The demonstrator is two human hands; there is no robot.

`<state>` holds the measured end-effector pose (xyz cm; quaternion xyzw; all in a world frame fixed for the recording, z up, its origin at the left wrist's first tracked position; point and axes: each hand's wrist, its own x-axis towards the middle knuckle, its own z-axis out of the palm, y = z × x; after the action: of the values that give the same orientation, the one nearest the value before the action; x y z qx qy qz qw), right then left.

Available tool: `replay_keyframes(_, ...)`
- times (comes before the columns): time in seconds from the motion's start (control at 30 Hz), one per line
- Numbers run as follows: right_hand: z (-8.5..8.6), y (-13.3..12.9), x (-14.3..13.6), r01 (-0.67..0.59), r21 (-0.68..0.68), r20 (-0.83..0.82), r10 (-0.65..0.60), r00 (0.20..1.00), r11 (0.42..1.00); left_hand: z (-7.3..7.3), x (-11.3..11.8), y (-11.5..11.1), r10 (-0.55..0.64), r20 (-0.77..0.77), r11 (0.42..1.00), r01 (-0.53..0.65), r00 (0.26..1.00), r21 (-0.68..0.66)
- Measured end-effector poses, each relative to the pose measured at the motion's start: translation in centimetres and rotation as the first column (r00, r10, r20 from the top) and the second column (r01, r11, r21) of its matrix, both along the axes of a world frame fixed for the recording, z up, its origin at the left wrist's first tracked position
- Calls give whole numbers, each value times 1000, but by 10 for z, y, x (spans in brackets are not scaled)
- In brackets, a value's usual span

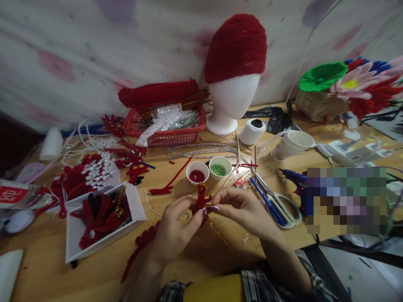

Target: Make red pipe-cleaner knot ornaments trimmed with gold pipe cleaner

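In front of me, my left hand point(179, 222) pinches a small red chenille ornament point(201, 198) between thumb and fingers. Gold tinsel wire point(220, 234) loops over its top and trails down to the right. My right hand point(241, 212) has thumb and fingertips closed on the gold wire, close against the left thumb. Fingertips hide the exact contact point. Just beyond my hands stand a cup of red beads point(197, 173) and a cup of green beads point(219, 167). A red chenille strip point(143, 241) lies by my left forearm.
A white box point(138, 205) of red pieces stands left. Scissors point(285, 207), a blue pen point(267, 201) and a glue gun point(294, 178) lie right. Behind are a red basket point(176, 138), a thread spool point(252, 132) and a foam head point(233, 96) with a red cap.
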<state>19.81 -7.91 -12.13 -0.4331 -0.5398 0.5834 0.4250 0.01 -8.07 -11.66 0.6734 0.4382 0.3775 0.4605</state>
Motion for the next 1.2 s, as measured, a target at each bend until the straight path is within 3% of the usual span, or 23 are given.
replay_keyframes(0.17, -3, 0, 1, -67, -118, -197, 43, 980, 991, -4, 0, -2, 4, 141, 969, 32, 990, -247)
replay_keyframes(0.43, -2, -4, 1, -89, -129, -218, 59, 974, 988, -1, 5, -4, 13, 262, 939, 78, 965, -334)
replay_keyframes(0.7, -3, -11, 3, 13, -34, -39, -14, 999, 999, -5, 12, -3, 81, 257, 923, 25, 963, -384)
replay_keyframes(0.93, 10, -24, 2, 63, 144, 212, -93, 973, 988, -6, 20, -3, 237, 255, 917, -129, 938, -378)
replay_keyframes(1.1, 17, -30, 1, -15, 346, 364, -120, 924, 938, -9, 22, -5, 289, 307, 902, -151, 907, -405)
replay_keyframes(1.2, 20, -29, 3, -101, 376, 422, -72, 904, 921, -10, 24, -6, 286, 314, 893, -133, 905, -430)
